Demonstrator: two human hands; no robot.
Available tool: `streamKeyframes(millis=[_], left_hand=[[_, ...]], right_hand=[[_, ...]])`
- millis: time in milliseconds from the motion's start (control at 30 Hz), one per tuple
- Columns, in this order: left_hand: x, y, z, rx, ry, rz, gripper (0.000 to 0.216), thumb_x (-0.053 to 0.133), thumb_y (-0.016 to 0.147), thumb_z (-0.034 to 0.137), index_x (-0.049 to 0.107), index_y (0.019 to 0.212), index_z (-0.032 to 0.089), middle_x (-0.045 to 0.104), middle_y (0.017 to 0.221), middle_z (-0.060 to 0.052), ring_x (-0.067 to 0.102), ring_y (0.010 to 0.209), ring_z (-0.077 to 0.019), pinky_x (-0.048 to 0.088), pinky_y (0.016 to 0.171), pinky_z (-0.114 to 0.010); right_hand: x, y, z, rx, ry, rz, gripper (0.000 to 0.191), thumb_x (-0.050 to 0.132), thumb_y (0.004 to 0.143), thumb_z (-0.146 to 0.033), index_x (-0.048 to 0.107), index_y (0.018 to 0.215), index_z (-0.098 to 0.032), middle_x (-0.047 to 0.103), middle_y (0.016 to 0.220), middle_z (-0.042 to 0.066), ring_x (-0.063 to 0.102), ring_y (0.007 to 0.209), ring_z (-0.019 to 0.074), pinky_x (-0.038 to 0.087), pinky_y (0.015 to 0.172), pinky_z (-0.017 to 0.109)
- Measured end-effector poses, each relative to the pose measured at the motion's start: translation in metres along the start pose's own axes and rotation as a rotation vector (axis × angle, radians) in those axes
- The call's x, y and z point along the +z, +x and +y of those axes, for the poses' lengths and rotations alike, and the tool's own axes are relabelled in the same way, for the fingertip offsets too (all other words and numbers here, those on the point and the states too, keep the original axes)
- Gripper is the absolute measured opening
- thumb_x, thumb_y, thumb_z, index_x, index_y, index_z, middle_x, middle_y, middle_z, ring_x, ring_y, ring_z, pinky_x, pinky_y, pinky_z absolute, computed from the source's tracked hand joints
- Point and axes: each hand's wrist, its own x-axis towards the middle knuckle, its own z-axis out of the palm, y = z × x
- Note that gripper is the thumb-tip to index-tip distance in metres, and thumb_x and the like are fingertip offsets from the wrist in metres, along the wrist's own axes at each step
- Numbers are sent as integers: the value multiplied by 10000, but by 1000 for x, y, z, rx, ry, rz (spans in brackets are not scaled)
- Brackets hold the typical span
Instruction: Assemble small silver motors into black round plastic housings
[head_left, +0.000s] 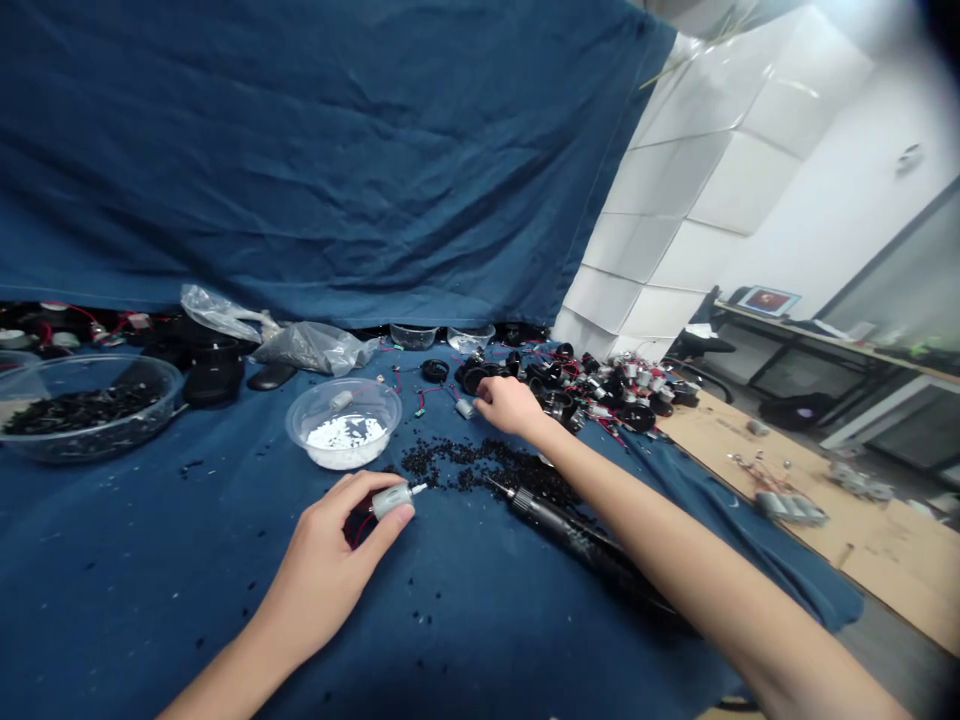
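My left hand [330,555] pinches a small silver electric motor [390,500] between thumb and fingers, its white-tipped shaft pointing right. Red wire shows under the palm. My right hand [510,403] reaches farther out, fingers curled down beside black round plastic housings [472,374]; whatever the fingertips grip is hidden. Another small motor [464,408] with wires lies just below those fingertips. Under my right forearm rests a black electric screwdriver [555,520], its bit pointing left toward scattered small black screws [457,460].
A clear bowl [300,420] holds small white pieces and a motor. At left, a larger bowl [169,400] contains black parts. Wired motors and black housings [637,385] are heaped at right. Plastic bags [311,347] lie behind; a blue curtain [300,160] hangs at the back.
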Motion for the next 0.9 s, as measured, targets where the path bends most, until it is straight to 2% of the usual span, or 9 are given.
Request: streamKeyframes(millis=[100,267,400,500,600,700,767,900], left_hand=[[1,2,-1,-36,-53,-2,315,597,863,499,687,1023,243,732,948,-17,658,826,-209,514,776,-306],[1,4,-2,-81,-90,19,354,605,846,508,686,1034,219,744,982,-41,666,856,-225,524,774,-320],[0,5,-4,-94,-115,55,369,624,828,516,706,1039,225,756,1060,-50,675,956,-247,523,834,-341],[0,6,-6,-111,-118,107,410,651,801,530,720,1061,221,761,1082,-66,677,991,-278,528,822,-364],[-1,6,-6,-125,-107,164,447,662,781,549,735,1054,203,770,1049,-92,682,979,-312,539,764,-383],[-2,4,-1,-103,-105,194,413,686,757,538,760,1009,219,780,1025,-73,693,973,-294,549,817,-377],[-1,2,3,-46,-114,178,353,690,777,487,763,1032,254,777,1048,-37,702,971,-248,551,855,-332],[2,-1,2,63,-76,91,322,611,896,393,693,1200,328,721,1184,0,685,1017,-178,554,794,-225]], right_hand=[[4,13,-5,79,60,7,294,612,972,-330,601,1215,-165,606,1241,98,623,1067,245,536,902,456],[0,9,3,155,320,-32,329,628,963,-325,587,1240,-152,598,1249,107,625,1061,250,544,887,450],[-11,-9,5,118,691,-9,271,638,955,-301,616,1183,-156,601,1246,95,611,1086,251,527,914,463],[-19,-35,-9,24,1081,-11,199,647,935,-317,631,1032,-144,613,1219,87,604,1102,247,524,915,457],[-17,-70,-33,-80,1497,-134,251,623,889,-420,537,835,-190,652,1123,54,635,1042,220,553,872,448],[-2,-97,-53,-109,1818,-290,307,698,807,-440,493,822,-211,661,1066,28,645,968,199,564,857,457],[11,-107,-59,-88,1973,-358,313,739,793,-403,495,816,-209,660,1018,11,639,934,170,552,887,431],[26,-114,-60,-18,2154,-435,257,764,811,-322,543,833,-193,649,913,-2,631,893,143,545,898,372]])
